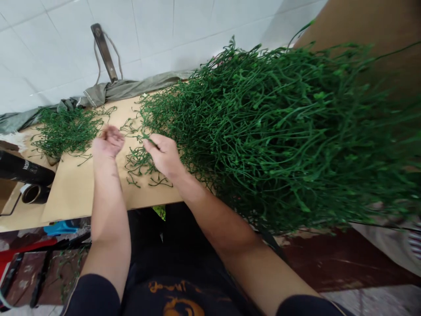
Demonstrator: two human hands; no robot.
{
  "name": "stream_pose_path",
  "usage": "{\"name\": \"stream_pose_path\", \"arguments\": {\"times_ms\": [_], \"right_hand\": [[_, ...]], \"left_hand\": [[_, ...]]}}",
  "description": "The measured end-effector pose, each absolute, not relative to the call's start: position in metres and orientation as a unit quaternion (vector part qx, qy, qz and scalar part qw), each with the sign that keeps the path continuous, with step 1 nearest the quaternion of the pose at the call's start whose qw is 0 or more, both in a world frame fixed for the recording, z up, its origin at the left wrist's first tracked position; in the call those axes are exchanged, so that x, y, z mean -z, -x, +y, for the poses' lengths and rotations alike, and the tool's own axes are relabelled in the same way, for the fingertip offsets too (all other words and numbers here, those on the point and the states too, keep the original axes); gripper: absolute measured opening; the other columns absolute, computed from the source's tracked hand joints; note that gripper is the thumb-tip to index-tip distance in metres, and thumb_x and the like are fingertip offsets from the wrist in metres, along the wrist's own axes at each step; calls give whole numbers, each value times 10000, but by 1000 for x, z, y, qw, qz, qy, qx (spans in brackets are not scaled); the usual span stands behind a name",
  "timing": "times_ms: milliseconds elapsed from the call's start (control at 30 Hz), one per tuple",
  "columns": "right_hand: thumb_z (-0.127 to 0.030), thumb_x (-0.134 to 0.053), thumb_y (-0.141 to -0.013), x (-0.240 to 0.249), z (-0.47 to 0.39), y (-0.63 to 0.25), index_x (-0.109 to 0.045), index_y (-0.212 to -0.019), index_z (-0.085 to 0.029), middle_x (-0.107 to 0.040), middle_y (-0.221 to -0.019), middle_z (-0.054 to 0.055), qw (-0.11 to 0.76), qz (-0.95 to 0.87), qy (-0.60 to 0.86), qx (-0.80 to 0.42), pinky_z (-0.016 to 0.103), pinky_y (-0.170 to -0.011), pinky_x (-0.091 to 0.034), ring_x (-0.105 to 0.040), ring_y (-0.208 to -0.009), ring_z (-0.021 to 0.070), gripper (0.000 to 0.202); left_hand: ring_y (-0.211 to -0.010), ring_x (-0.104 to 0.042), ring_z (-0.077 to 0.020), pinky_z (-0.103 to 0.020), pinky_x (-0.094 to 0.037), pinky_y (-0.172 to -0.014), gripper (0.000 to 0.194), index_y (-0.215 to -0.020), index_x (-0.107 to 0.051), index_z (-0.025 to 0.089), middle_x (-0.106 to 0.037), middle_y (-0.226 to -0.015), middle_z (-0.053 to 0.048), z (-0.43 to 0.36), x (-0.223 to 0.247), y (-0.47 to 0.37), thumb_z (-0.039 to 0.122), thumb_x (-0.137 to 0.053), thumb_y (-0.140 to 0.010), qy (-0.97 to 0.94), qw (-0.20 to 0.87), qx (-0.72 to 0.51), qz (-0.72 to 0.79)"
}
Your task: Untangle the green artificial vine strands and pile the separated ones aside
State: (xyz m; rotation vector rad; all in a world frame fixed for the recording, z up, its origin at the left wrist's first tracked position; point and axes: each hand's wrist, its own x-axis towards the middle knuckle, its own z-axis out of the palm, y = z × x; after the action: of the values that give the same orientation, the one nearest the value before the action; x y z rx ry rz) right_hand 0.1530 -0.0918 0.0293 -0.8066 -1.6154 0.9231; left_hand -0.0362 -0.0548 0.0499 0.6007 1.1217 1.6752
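Observation:
A huge heap of thin green stems (269,131) with small bud tips covers the right side of the cardboard-topped table (75,184). My right hand (162,151) is closed in a pinch on a green stem at the heap's left edge, just above a small loose cluster of stems (140,159). To its left, my left hand (111,140) is turned palm up with its fingers curled apart, and nothing shows in it. Beyond that hand lies a smaller pile of green stems (67,131) at the table's left end.
A black bottle (26,169) and a dark cup (35,194) stand at the left edge. Grey cloth (131,89) lines the table's back against the tiled wall (158,35). A dark strap-like handle (104,52) leans there. A cardboard panel (378,26) rises at the right.

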Motion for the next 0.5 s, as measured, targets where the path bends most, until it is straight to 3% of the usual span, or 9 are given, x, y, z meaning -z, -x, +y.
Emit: {"name": "stream_pose_path", "arguments": {"times_ms": [100, 200, 400, 500], "right_hand": [[-388, -476, -862, -22, -81, -169, -346, -569, -195, -293, -554, -41, 558, -615, 376, -410, 250, -552, -248, -294, -562, 86, 374], [-533, -507, -822, -24, -60, -171, -404, -616, -194, -306, -558, -46, 552, -568, 385, -474, 238, -506, -234, -269, -537, 77, 410], [-560, -506, -824, -53, -32, -158, -443, -678, -183, -322, -601, -42, 541, -552, 357, -524, 203, -480, -251, -266, -534, 55, 410], [-511, -488, -857, -60, -22, -160, -455, -669, -173, -311, -587, -40, 533, -560, 361, -522, 195, -487, -271, -287, -538, 54, 388]], "left_hand": [[-592, -631, -94, -201, -419, -530, 447, -582, -488, 206, -558, -468, 17, -58, -56, 66, 233, -235, -949, -166, 458, -743, 458], [-569, -612, -101, -192, -386, -502, 355, -642, -540, 206, -592, -523, 14, -70, -50, 58, 343, -377, -926, -247, 456, -674, 527], [-612, -562, -110, -211, -417, -616, 42, -737, -634, 154, -633, -631, -17, -97, -27, 11, 143, -595, -748, -497, 367, -467, 632], [-753, -565, -152, -272, -451, -714, 297, -846, -655, 173, -649, -847, -42, -102, -23, 9, 25, -594, -596, -583, 309, -427, 618]]}}
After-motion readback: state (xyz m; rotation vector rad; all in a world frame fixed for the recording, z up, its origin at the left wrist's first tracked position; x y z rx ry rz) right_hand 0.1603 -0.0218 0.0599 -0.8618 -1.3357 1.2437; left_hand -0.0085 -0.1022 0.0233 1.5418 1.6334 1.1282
